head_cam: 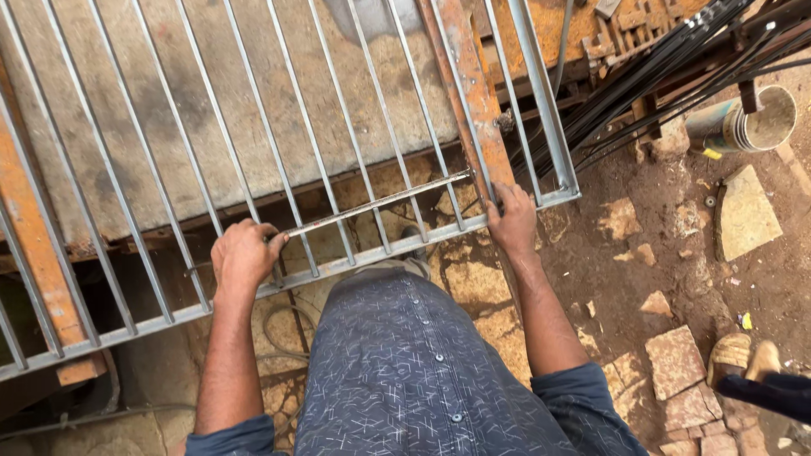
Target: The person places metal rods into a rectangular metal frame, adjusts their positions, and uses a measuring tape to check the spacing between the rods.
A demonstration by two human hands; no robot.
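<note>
The grey metal grille (253, 127) lies flat over rusty orange beams (473, 93). At its near edge, the left hand (243, 256) has its fingers wrapped around a loose crossbar (376, 205); the right hand (511, 221) clasps the grille's bottom rail near its corner.

A barred grille (279, 143) lies flat across a worktop (194, 101), its near rail overhanging the edge toward the person. A loose rod (376, 204) lies slantwise on the bars near that rail. The left hand (243, 256) grips the rod's left end, beside the rail; the right hand (511, 221) holds the rail near the grille's right corner. A beam (470, 89) runs under the grille on the right, another beam (38, 253) on the left. Right of the grille, a bundle of rods (667, 63) slants away, with a pipe (748, 121) beyond it. Paving stones (676, 359) cover the ground below right, where what seems to be another person's foot (743, 359) stands.
</note>
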